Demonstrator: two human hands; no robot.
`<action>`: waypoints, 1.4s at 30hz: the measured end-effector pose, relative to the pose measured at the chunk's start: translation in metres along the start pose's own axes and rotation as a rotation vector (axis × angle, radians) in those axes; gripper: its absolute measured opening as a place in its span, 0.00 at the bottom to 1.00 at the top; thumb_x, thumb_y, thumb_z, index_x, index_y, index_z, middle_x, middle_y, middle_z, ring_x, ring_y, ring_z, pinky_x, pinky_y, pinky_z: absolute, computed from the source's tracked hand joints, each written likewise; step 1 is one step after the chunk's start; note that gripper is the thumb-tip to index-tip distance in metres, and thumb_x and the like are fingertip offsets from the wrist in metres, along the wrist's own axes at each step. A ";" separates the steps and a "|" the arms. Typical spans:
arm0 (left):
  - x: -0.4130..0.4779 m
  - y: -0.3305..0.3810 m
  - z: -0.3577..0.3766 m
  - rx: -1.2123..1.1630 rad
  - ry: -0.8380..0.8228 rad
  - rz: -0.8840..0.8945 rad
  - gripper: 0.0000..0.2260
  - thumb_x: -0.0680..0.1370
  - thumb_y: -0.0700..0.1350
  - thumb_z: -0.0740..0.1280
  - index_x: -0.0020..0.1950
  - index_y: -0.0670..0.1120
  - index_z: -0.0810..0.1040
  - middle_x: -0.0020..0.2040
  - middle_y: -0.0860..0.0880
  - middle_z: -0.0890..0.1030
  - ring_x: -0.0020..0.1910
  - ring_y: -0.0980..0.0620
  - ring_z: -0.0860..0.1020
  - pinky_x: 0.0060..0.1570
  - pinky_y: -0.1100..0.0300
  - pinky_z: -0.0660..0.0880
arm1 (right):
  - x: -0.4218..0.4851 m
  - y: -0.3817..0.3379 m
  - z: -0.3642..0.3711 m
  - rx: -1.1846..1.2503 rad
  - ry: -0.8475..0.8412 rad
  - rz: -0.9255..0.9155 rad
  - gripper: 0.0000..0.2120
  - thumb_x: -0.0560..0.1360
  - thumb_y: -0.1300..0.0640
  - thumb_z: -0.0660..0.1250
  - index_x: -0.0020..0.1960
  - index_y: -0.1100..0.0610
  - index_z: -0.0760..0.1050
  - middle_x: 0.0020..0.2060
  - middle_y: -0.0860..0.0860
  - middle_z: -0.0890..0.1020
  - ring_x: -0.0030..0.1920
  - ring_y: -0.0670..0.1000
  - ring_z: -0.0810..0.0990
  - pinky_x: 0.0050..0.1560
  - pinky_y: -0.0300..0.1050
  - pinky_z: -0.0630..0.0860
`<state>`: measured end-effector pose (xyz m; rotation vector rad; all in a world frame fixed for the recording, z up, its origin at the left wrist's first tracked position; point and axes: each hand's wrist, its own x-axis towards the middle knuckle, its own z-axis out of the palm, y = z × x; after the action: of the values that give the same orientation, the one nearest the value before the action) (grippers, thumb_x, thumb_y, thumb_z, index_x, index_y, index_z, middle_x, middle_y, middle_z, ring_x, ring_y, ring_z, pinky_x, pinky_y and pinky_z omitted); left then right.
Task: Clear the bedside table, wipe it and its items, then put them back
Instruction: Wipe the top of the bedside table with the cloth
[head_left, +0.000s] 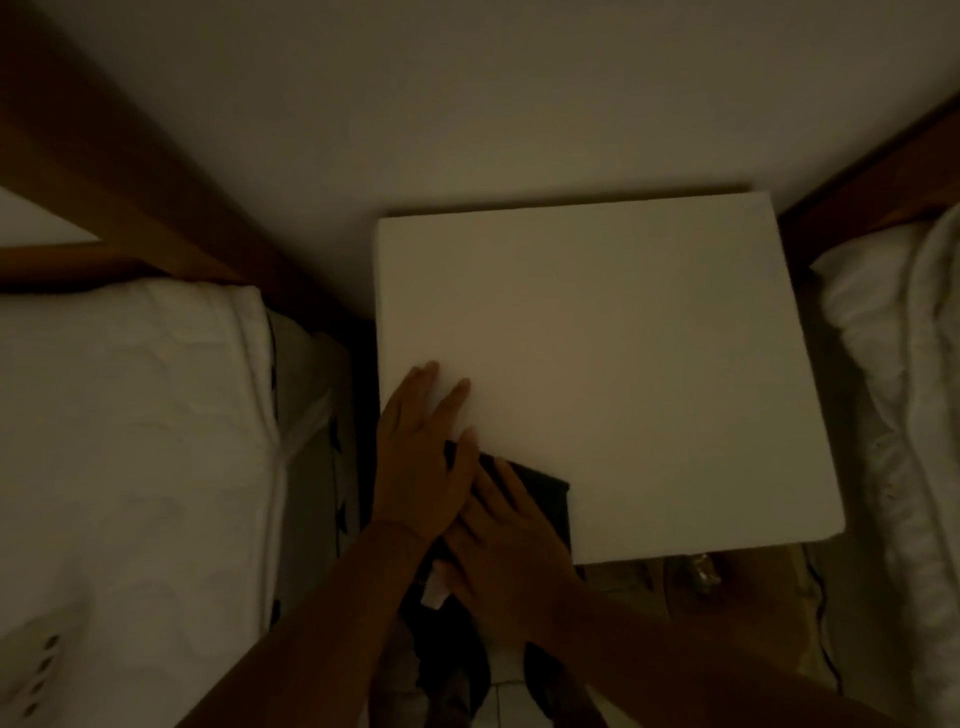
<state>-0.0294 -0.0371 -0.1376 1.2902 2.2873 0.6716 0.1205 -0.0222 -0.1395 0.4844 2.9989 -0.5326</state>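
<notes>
The white square bedside table (623, 338) stands against the wall with a bare top. A dark folded cloth (545, 499) lies at its front left corner and hangs over the front edge. My right hand (498, 545) presses flat on the cloth. My left hand (421, 457) lies flat on the tabletop beside it, fingers spread, its thumb side overlapping the cloth and my right hand. A small white tag (435, 592) shows below the hands.
A bed with white bedding (130, 441) lies to the left and another white-covered bed (904, 364) to the right, both with wooden frames. On the floor under the table's front right is a shiny object (701, 571), dim and unclear.
</notes>
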 end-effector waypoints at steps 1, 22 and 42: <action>-0.002 -0.003 -0.002 -0.044 -0.013 0.009 0.23 0.79 0.53 0.54 0.74 0.50 0.67 0.79 0.47 0.57 0.78 0.50 0.52 0.77 0.50 0.50 | 0.001 0.001 0.001 -0.009 -0.013 -0.056 0.27 0.80 0.43 0.56 0.75 0.54 0.64 0.75 0.55 0.64 0.77 0.60 0.56 0.74 0.63 0.58; -0.111 0.008 -0.018 0.159 -0.082 -0.093 0.12 0.74 0.38 0.65 0.57 0.47 0.75 0.59 0.46 0.76 0.59 0.44 0.73 0.56 0.45 0.72 | -0.024 -0.013 -0.033 0.067 -0.085 0.412 0.23 0.68 0.64 0.72 0.62 0.59 0.75 0.51 0.56 0.79 0.49 0.58 0.77 0.44 0.49 0.74; -0.268 -0.009 -0.215 -1.011 -0.118 -0.700 0.13 0.71 0.41 0.75 0.54 0.48 0.79 0.46 0.48 0.84 0.46 0.51 0.83 0.44 0.59 0.79 | 0.002 -0.171 -0.131 0.705 -0.936 -0.186 0.21 0.69 0.39 0.72 0.56 0.49 0.80 0.59 0.46 0.75 0.58 0.45 0.76 0.61 0.48 0.75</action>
<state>-0.0322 -0.3174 0.0612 0.0494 1.6741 1.1798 0.0647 -0.1284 0.0392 -0.0554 1.9094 -1.3696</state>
